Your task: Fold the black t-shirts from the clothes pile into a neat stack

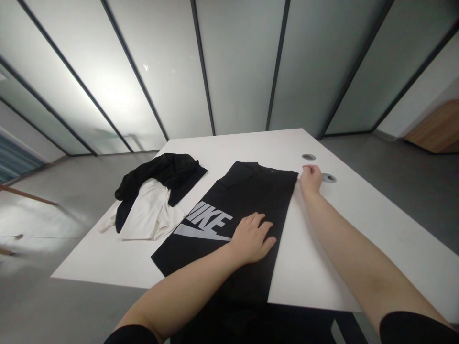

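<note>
A black T-shirt (258, 191) with a pale NIKE print lies flat, its collar facing the far side. The print runs out at the shirt's left edge, and a sleeve lies folded over near the left shoulder. My left hand (253, 239) rests palm down on the shirt's front, fingers spread, just right of the print. At the far right shoulder corner is my right hand (311, 179), its fingers curled together beside the fabric. Whether any cloth is pinched in them is hidden.
Left of the shirt, a heap of black clothing (161, 174) lies partly over a white garment (147, 215). The white table (322, 248) has two round grey grommets (309, 156) near its right side. Frosted glass panels (236, 71) stand behind it.
</note>
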`<state>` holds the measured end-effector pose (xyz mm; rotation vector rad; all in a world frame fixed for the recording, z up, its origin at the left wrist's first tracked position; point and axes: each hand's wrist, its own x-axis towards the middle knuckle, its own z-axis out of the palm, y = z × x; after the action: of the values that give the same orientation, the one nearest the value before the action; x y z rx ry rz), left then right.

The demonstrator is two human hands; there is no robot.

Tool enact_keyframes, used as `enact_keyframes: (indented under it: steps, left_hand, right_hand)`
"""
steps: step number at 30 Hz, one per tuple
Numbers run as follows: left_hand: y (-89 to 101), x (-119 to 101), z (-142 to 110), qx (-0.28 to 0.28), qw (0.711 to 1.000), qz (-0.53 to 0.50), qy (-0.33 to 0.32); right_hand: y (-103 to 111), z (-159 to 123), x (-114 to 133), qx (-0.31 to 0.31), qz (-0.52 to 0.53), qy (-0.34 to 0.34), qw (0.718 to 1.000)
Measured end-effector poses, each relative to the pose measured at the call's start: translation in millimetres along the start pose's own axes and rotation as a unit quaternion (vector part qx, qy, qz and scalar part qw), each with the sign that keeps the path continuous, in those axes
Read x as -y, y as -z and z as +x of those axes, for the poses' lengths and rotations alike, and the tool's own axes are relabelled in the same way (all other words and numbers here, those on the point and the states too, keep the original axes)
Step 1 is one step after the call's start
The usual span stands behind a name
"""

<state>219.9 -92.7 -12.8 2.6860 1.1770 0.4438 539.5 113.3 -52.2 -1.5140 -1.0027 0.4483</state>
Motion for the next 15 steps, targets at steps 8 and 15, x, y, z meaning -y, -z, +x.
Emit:
enact_keyframes:
  steps: [8,15]
  left_hand:
    - [-3.2,-1,-1,0.0,1.0,0.012,-0.002]
    - [-9.4,1,-4,0.014,0.999,0.034,0.009]
  right_hand:
    - [-21,-30,16,0.12,-0.349,0.105,0.924]
    - [-22,-34,19,0.187,-0.355,0.104,0.91]
